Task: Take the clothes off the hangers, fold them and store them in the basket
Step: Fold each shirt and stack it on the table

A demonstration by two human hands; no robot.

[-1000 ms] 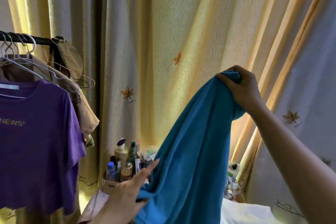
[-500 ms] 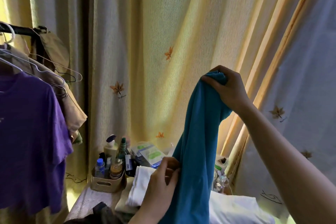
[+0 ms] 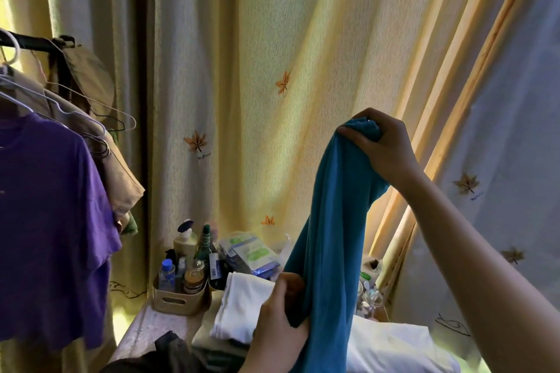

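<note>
Blue garment (image 3: 330, 236) held up between two hands, centre right of the frame.
The right hand (image 3: 385, 148) clutches the bunched top, its fingers (image 3: 353, 134) curled tight; at bottom centre the left hand (image 3: 278, 312) pinches the garment's edge. The cloth hangs between them above folded white cloth (image 3: 242, 309) on the worktop (image 3: 151, 330). A purple T-shirt (image 3: 51, 221) hangs under the rail (image 3: 33, 42) at the left.

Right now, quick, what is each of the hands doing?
Left hand: closed on the side edge of the blue cloth garment.
Right hand: closed on that garment's bunched top.
</note>
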